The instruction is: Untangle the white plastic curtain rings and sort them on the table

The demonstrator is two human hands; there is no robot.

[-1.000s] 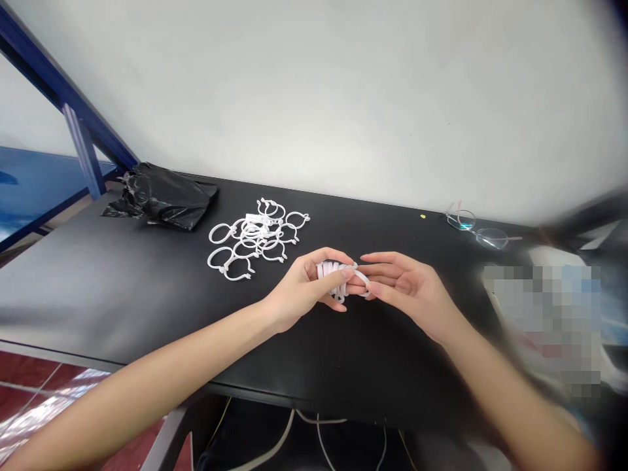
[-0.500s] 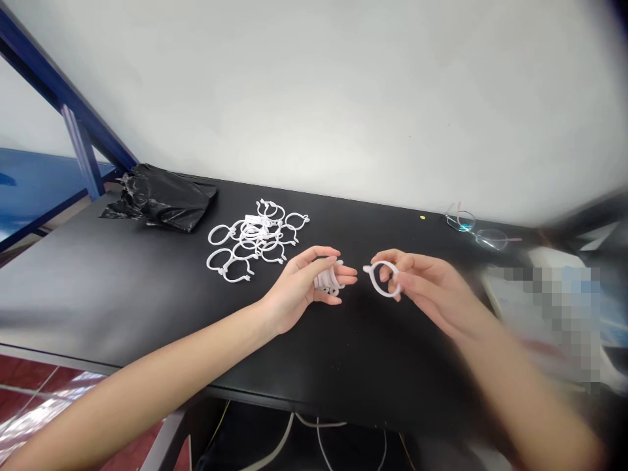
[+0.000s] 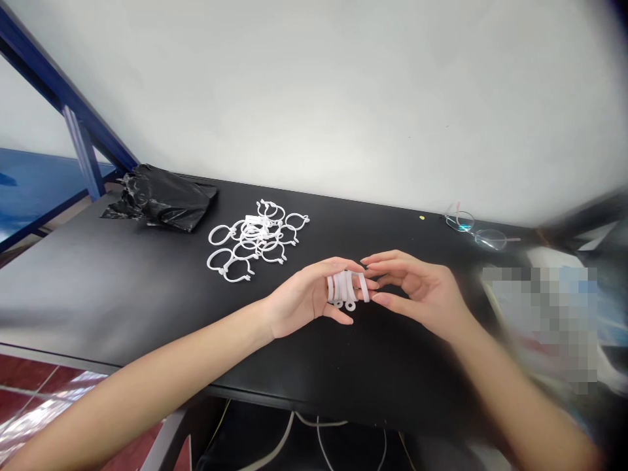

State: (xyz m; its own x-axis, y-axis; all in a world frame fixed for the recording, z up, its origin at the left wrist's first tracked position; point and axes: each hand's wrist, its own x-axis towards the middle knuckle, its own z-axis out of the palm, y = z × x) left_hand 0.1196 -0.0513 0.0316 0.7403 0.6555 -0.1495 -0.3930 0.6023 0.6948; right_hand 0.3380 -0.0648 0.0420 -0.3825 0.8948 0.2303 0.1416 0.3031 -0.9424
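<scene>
Several white plastic curtain rings (image 3: 346,286) with small eyelets are threaded around the fingers of my left hand (image 3: 299,297), which holds them in a row above the table. One more ring (image 3: 364,288) sits slightly apart from that row, nearer the fingertips. Just to its right is my right hand (image 3: 417,288), its fingers spread and its fingertips close to the left fingertips; whether they touch that ring is hard to tell. A loose pile of similar white rings (image 3: 255,239) lies on the black table (image 3: 161,288), beyond my left wrist.
A crumpled black plastic bag (image 3: 169,196) lies at the back left. Eyeglasses (image 3: 490,239) and a small yellow bit (image 3: 422,218) are near the wall at the right. A blurred pale object (image 3: 530,294) is at the right edge. Cables (image 3: 279,445) hang below the table.
My right hand has brought its ring to my left hand, where it now encircles the left fingers. The right fingers have opened. My left hand has shifted slightly right.
</scene>
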